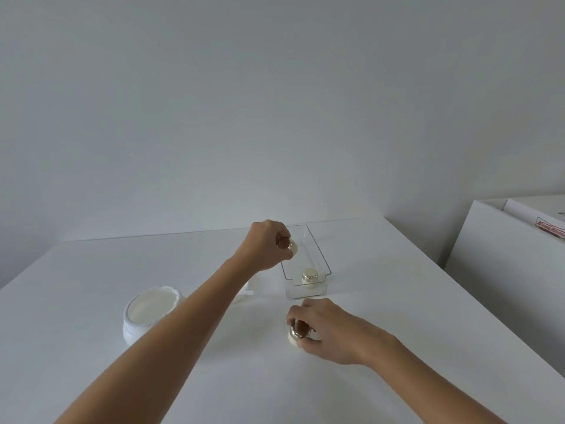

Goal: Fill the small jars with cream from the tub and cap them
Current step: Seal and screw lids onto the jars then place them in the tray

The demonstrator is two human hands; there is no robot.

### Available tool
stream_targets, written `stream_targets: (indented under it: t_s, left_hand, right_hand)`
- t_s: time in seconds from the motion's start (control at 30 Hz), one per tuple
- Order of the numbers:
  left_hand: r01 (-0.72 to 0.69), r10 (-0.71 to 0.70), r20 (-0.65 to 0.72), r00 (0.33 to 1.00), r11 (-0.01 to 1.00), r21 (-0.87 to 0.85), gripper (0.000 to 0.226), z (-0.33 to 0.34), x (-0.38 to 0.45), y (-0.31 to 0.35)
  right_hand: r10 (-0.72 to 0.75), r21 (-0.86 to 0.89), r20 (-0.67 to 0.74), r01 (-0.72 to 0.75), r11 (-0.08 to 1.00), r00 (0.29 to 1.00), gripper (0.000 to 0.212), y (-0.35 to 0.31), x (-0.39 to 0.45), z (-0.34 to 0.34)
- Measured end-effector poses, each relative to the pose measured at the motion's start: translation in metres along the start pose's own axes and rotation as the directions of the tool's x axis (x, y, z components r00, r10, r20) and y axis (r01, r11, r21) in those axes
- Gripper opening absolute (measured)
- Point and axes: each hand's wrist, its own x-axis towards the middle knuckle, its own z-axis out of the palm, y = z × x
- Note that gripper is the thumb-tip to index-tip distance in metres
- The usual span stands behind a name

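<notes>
An open white tub of cream (152,310) stands on the white table at the left. My left hand (265,244) is shut on a small jar with a gold cap (291,246), held over the left rim of a clear plastic tray (318,249). One capped gold-topped jar (312,276) stands inside the tray near its front end. My right hand (328,330) grips another small gold-capped jar (295,338) that rests on the table in front of the tray.
A white utensil (246,290) lies partly hidden behind my left forearm, between tub and tray. A white cabinet with a white box (535,221) on it stands to the right, past the table's right edge. A bare wall lies behind.
</notes>
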Motion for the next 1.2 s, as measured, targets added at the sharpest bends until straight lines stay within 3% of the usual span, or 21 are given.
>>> stream_targets:
  t_s: [0.23, 0.6, 0.93, 1.2]
  left_hand:
    - [-0.045, -0.023, 0.249, 0.968, 0.964, 0.264, 0.021, 0.029, 0.047, -0.008]
    - [-0.19, -0.055, 0.424, 0.904, 0.837, 0.514, 0.022, 0.06, 0.061, -0.022]
    - [-0.185, -0.065, 0.423, 0.904, 0.832, 0.522, 0.034, 0.055, 0.057, -0.022]
    - [-0.088, 0.005, 0.228, 0.974, 0.929, 0.359, 0.039, 0.026, -0.009, -0.031]
  right_hand:
    - [0.019, 0.037, -0.08, -0.016, 0.999, 0.997, 0.015, 0.012, -0.036, -0.018]
    - [0.008, 0.069, -0.114, 0.0, 0.998, 0.993, 0.017, 0.027, -0.046, -0.02]
    - [0.044, 0.145, -0.21, -0.013, 0.989, 0.977, 0.014, 0.039, -0.035, -0.038]
    - [0.123, 0.153, -0.335, -0.075, 0.985, 0.934, 0.019, 0.058, 0.02, -0.088]
